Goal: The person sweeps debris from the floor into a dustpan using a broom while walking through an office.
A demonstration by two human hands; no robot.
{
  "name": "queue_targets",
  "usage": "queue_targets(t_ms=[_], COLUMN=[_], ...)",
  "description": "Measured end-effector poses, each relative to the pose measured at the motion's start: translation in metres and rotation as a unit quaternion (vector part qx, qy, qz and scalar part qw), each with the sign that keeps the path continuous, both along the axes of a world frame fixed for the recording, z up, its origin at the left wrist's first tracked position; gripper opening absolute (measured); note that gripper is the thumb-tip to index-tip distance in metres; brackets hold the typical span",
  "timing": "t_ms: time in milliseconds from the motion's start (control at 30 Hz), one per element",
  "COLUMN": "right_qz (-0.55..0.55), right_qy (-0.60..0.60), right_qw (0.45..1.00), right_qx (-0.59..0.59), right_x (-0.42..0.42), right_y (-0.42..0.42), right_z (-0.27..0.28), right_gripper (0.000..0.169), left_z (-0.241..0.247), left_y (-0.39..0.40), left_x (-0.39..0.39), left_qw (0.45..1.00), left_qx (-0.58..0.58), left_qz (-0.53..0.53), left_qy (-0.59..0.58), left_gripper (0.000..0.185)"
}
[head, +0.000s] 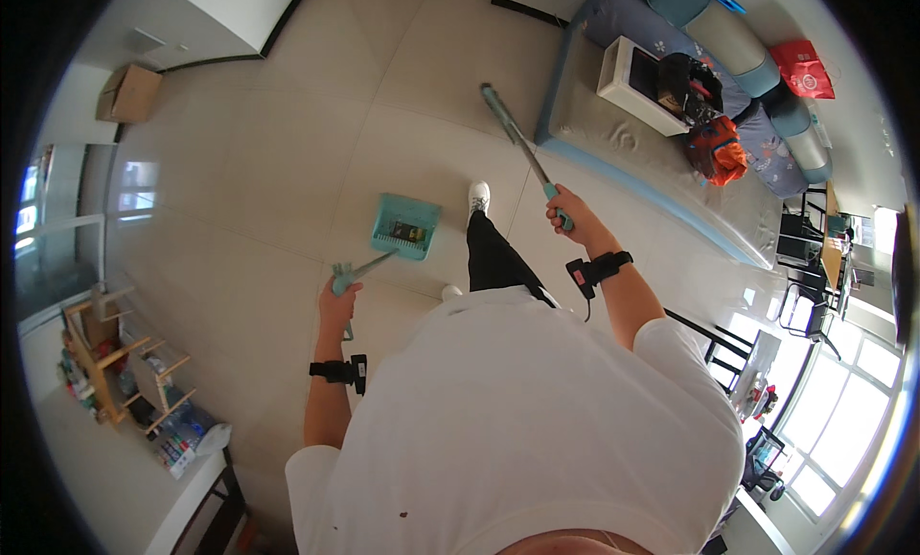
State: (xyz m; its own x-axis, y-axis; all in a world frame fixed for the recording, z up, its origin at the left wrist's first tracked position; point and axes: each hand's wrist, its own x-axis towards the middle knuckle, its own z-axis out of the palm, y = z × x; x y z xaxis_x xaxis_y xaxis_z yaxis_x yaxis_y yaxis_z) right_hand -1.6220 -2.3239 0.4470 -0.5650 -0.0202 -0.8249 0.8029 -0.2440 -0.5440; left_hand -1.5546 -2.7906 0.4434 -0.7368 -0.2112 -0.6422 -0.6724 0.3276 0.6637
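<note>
My left hand (336, 309) is closed around the teal upper grip of a long-handled dustpan (384, 213). The dustpan's teal scoop lies in front of me, left of my white shoe, and holds a dark, flat item with some yellow (407, 231). In my right hand (575, 216) is the teal grip of a broom (530, 159) with a metal handle. The broom points forward and to the left, its narrow teal head near the bed's corner and apart from the dustpan. Whether the head touches the floor I cannot tell.
A low bed (618, 141) at the right holds a white box (640, 113) and an orange bag (719, 152). A wooden rack (108, 372) and bottles stand at the lower left. A cardboard box (129, 95) is by the far left wall. A black-framed chair (805, 310) is at the right.
</note>
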Motion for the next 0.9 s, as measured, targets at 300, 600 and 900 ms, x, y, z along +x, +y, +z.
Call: queue_targets(t_ms=[300,600,900], right_qz=[-0.115,0.032,0.097], right_qy=[-0.101,-0.135,-0.053], right_qw=[0.979,0.968,0.993], right_qx=[-0.135,-0.211,-0.044], right_x=[-0.12,-0.152,-0.196], right_y=[0.011,0.063,0.077], right_z=[-0.037,0.005,0.013], right_gripper=[0.02,0.024,0.08], left_z=[-0.006,0.008,0.008], left_y=[0.071,0.106,0.119], left_x=[-0.134,-0.204,-0.222], left_qw=[1.0,1.0,1.0], left_qx=[0.0,0.021,-0.009], left_qz=[-0.003,-0.002,-0.022], left_qy=[0.011,0.0,0.006], left_gripper=[0.045,0.041,0.039])
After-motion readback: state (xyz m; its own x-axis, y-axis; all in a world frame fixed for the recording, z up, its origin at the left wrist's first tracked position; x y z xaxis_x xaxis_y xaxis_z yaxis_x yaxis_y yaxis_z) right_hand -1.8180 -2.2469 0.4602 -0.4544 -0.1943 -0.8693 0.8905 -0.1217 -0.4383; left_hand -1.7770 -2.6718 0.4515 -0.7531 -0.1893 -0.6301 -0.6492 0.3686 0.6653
